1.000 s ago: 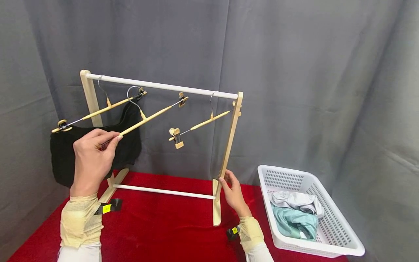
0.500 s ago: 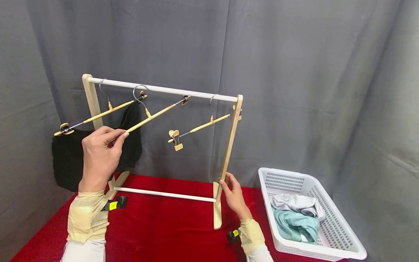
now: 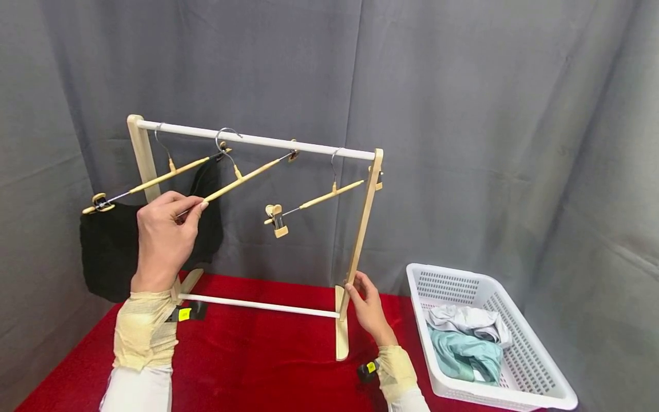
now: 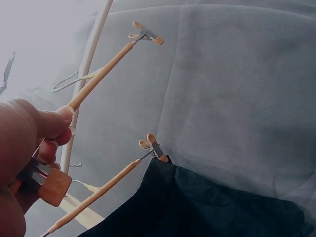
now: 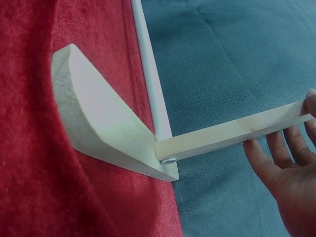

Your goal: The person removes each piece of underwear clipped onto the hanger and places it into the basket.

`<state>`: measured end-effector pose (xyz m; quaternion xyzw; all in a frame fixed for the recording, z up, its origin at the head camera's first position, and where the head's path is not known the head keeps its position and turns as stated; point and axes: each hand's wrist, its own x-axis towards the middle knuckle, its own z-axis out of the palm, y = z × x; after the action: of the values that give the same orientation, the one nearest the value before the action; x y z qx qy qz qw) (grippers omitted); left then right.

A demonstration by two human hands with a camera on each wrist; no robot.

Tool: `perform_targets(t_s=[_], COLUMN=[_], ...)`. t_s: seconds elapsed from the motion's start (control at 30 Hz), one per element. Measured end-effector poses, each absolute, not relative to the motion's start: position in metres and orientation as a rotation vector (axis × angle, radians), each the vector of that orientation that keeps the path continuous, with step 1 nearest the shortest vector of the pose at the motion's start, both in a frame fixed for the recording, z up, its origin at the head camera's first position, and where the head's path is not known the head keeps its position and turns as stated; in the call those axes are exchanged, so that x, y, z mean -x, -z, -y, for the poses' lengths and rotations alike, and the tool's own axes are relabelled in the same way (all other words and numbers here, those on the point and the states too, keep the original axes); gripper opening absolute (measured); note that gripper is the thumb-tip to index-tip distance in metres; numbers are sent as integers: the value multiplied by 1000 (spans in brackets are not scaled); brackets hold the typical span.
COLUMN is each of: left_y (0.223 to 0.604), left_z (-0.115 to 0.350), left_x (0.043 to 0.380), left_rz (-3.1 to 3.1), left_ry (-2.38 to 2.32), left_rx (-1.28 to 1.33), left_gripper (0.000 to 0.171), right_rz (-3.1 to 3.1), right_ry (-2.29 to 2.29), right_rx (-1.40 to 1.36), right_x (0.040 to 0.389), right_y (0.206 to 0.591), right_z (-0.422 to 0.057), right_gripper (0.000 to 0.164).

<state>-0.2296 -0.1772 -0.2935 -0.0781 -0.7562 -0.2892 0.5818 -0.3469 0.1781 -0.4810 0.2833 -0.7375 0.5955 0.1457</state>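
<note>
My left hand pinches the near end of a clip hanger between thumb and fingers. The hanger's metal hook overlaps the rack's white top rail; I cannot tell whether it rests on it. In the left wrist view, one wooden clip sits under the left hand and the far clip carries nothing. My right hand holds the rack's right wooden post low down, thumb in front. Its fingers lie along the post in the right wrist view.
Left on the rail, another clip hanger bears a black garment. A bare clip hanger hangs at the right. A white basket with grey cloth and teal cloth stands right on the red cloth.
My left hand has moved right and slightly up, taking the hanger along, and its hook has shifted right along the top rail. The right hand stays on the post.
</note>
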Motion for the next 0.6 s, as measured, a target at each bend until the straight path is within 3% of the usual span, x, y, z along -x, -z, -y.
perform_targets(t_s=[0.6], left_y=[304], left_z=[161], left_x=[250], left_rz=[1819], left_ry=[712], left_rx=[157], left_gripper=[15], right_rz=[2075], right_ry=[-1667], right_rx=[-879], right_x=[347], right_y=[488], right_z=[-179], right_gripper=[32])
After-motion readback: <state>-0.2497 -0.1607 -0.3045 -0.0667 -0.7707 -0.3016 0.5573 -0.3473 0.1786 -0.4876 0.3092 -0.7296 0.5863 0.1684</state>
